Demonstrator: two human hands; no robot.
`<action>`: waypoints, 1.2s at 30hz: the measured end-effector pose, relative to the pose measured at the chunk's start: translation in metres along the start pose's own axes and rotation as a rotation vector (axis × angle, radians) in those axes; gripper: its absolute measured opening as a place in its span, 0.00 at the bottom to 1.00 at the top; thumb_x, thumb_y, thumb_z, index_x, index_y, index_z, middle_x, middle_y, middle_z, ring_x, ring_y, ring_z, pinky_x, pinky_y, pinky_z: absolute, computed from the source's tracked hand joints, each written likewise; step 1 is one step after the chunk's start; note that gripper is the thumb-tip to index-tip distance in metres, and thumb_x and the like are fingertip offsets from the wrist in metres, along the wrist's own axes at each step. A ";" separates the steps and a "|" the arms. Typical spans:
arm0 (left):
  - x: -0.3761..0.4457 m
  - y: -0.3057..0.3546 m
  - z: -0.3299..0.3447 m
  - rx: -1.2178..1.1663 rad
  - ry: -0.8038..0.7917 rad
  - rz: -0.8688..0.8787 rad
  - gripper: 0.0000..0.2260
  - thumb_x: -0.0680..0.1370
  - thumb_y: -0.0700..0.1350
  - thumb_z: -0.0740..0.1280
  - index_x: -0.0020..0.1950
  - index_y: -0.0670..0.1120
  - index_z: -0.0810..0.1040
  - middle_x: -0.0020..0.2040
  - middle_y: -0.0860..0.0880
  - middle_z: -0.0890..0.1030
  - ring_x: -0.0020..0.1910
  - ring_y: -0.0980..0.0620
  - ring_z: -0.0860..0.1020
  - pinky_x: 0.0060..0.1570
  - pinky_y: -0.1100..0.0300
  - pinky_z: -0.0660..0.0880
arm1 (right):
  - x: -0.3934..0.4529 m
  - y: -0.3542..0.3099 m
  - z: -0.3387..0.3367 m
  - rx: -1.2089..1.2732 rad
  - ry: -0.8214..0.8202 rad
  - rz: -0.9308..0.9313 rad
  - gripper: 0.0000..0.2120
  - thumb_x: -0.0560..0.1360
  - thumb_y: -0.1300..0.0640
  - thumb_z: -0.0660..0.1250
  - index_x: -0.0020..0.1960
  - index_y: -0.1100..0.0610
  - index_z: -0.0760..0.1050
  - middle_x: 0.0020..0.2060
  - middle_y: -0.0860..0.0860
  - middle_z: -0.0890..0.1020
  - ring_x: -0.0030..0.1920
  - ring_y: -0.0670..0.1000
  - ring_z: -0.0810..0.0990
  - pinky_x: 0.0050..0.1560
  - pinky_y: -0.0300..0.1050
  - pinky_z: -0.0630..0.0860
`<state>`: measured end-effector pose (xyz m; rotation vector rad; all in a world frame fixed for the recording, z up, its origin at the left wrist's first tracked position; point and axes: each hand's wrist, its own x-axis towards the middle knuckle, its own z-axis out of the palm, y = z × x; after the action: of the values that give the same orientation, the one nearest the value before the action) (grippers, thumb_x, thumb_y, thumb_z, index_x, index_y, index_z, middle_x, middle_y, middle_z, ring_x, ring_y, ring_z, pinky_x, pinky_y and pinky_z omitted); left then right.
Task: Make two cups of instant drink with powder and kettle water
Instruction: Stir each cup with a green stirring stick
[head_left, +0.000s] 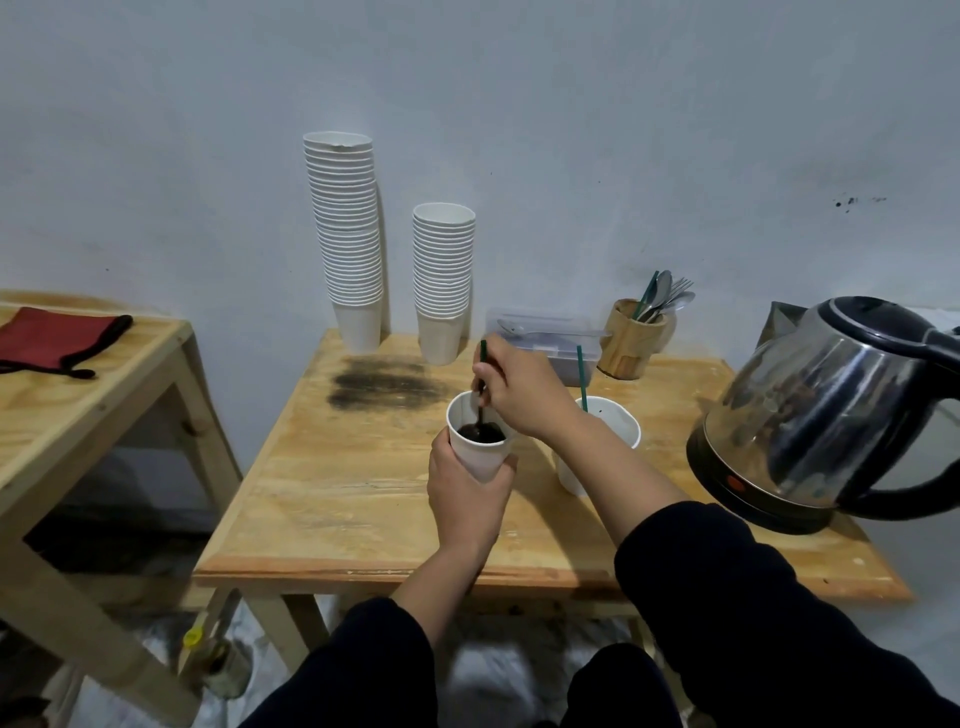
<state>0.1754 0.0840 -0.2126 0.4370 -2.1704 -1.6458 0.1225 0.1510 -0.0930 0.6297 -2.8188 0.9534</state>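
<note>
No text, label, brand, number or sign can be read anywhere in the view. The paper cups are plain white, and no marking can be made out on the kettle (826, 410) to the right of the hands.

White cups, dark drink, pale wood.

White cup (480, 447) holds near-black liquid, dark green stirrer (483, 358) in it; second white cup (610, 431) has a green stick too. Tan table (332, 483) shows a sooty black smudge (384, 384). Kettle (821, 410) silver with black trim; red pouch (52, 338) edged black.
</note>
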 end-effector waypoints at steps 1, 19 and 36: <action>0.000 0.000 0.000 -0.003 -0.004 0.000 0.34 0.65 0.52 0.77 0.67 0.50 0.66 0.59 0.51 0.75 0.57 0.51 0.75 0.56 0.49 0.77 | -0.001 -0.002 0.001 0.066 -0.015 -0.017 0.04 0.79 0.60 0.57 0.48 0.58 0.69 0.41 0.57 0.83 0.42 0.55 0.82 0.49 0.55 0.79; 0.000 0.001 0.000 0.007 0.008 0.002 0.34 0.65 0.51 0.77 0.67 0.50 0.67 0.59 0.51 0.75 0.56 0.50 0.75 0.55 0.50 0.77 | -0.001 0.000 -0.001 -0.081 -0.027 0.002 0.05 0.79 0.59 0.57 0.50 0.60 0.69 0.43 0.60 0.81 0.42 0.60 0.79 0.46 0.56 0.78; 0.000 0.002 0.000 0.011 0.002 -0.006 0.33 0.65 0.52 0.76 0.66 0.50 0.67 0.58 0.51 0.76 0.56 0.51 0.75 0.55 0.49 0.77 | 0.000 -0.001 0.000 -0.017 0.003 -0.005 0.03 0.79 0.60 0.57 0.48 0.57 0.69 0.42 0.59 0.82 0.43 0.58 0.80 0.46 0.51 0.78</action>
<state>0.1755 0.0848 -0.2112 0.4483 -2.1799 -1.6372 0.1232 0.1509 -0.0924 0.6327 -2.8181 0.9284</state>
